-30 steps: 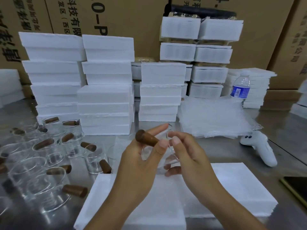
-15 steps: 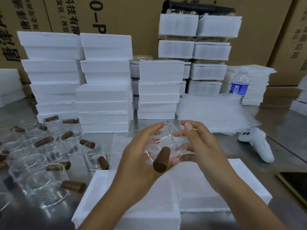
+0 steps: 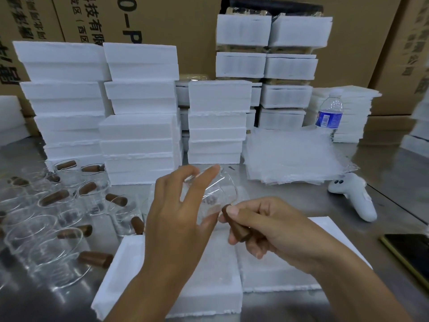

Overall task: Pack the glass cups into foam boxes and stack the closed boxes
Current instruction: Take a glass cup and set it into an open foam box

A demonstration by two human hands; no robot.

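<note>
Glass cup [image 3: 220, 194] held at centre, above an open foam box [image 3: 290, 270] lying flat on the table at 6 o'clock. The left hand [image 3: 176, 219] curls round the clear body; the right hand [image 3: 276, 231] pinches the cup by its brown handle [image 3: 236, 228] (thumb on top). Loose cups [image 3: 46, 219] stand at 9 o'clock and stacked closed boxes [image 3: 139, 126] at 12 o'clock.

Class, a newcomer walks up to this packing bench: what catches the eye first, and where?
At centre, the left hand and right hand hold a clear glass cup by its body and brown handle. Tall stacks of white foam boxes rise behind; more handled glass cups crowd the left.
</note>
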